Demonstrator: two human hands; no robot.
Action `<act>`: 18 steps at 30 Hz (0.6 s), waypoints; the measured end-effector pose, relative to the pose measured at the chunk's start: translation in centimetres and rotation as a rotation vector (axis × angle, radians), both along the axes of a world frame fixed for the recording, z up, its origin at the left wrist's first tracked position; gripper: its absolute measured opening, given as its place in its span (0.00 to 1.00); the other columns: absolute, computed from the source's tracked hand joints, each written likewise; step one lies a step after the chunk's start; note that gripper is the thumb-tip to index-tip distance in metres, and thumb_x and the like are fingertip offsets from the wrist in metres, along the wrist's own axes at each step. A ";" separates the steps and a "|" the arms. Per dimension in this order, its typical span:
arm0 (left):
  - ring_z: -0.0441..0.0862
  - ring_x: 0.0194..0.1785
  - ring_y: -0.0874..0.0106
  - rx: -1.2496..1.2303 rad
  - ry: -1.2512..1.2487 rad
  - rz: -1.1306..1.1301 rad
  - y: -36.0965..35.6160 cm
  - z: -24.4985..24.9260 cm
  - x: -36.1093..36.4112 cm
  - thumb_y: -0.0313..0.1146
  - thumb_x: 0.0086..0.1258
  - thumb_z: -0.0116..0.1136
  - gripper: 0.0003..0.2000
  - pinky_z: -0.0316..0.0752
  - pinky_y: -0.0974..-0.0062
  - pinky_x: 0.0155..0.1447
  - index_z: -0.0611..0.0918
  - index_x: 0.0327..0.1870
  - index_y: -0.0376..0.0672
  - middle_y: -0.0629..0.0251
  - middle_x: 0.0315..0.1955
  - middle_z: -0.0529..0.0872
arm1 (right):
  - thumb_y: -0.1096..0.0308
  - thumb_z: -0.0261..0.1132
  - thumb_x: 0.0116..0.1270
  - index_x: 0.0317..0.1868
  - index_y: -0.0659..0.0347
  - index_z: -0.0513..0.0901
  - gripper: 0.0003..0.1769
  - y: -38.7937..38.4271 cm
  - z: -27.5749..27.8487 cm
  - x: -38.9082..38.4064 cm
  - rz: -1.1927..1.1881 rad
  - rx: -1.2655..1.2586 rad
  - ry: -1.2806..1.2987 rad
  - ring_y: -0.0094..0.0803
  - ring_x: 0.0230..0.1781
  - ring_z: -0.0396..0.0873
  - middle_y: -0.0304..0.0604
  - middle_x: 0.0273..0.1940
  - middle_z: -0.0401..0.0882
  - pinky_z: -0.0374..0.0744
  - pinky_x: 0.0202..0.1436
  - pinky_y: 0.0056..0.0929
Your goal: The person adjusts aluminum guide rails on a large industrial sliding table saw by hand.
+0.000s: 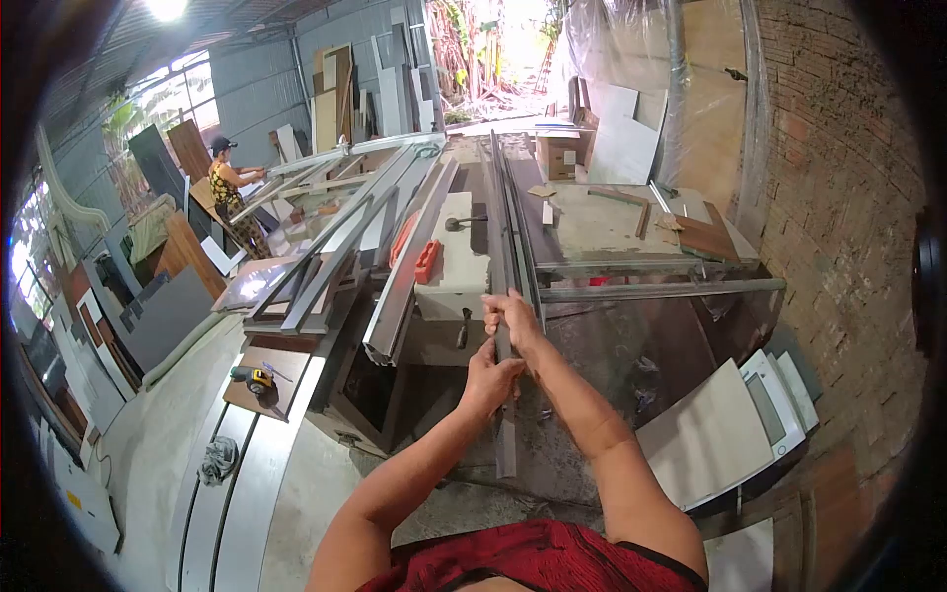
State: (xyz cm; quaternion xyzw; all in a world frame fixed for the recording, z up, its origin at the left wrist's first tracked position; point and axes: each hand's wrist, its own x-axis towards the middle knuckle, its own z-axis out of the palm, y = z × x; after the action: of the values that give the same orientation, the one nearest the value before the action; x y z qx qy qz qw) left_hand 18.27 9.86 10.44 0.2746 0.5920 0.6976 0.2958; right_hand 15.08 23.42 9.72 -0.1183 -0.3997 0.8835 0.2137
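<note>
In the head view my left hand (486,380) is closed around a long, narrow grey strip (506,444), close to its near end. A little farther along, my right hand (511,321) also grips the strip. It runs away from me over the machine table, and its near end sticks out past the edge below my hands. Other long dark strips (508,197) lie alongside it. Left of my hands are a black-knobbed handle (463,329), a red block-like piece (427,261) and a long metal fence rail (409,266).
A yellow-and-black tape measure (259,381) lies on a brown board at left. A co-worker (232,192) stands farther back at left. A cardboard box (558,158) stands behind the table. Panels (705,434) lean low at right, beside a brick wall (838,227).
</note>
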 end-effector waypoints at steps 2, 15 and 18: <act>0.73 0.18 0.79 -0.008 0.028 0.007 0.6 1.3 1.0 0.26 0.58 0.56 0.09 0.68 0.79 0.23 0.72 0.38 0.38 0.68 0.22 0.76 | 0.76 0.63 0.57 0.63 0.65 0.46 0.39 1.0 -0.1 0.0 -0.027 -0.055 0.021 0.25 0.16 0.67 0.40 0.23 0.70 0.68 0.17 0.28; 0.73 0.21 0.78 -0.059 0.021 0.004 5.6 0.4 0.4 0.27 0.57 0.56 0.08 0.69 0.78 0.24 0.75 0.37 0.37 0.67 0.22 0.77 | 0.76 0.64 0.55 0.34 0.61 0.64 0.14 6.3 -0.1 0.2 -0.046 0.134 0.015 0.25 0.13 0.67 0.40 0.21 0.69 0.67 0.14 0.29; 0.74 0.23 0.76 -0.094 0.022 0.018 7.5 -0.3 -0.4 0.27 0.57 0.55 0.09 0.70 0.77 0.25 0.75 0.38 0.36 0.66 0.22 0.77 | 0.76 0.64 0.54 0.32 0.61 0.66 0.12 8.7 -1.7 -1.0 -0.049 0.156 -0.024 0.25 0.13 0.67 0.40 0.20 0.69 0.68 0.14 0.30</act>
State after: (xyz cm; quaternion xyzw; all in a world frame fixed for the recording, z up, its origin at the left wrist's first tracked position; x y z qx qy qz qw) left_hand 17.83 17.37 10.12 0.2626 0.6298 0.6686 0.2956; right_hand 14.05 32.11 7.99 -0.1214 -0.4669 0.8427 0.2389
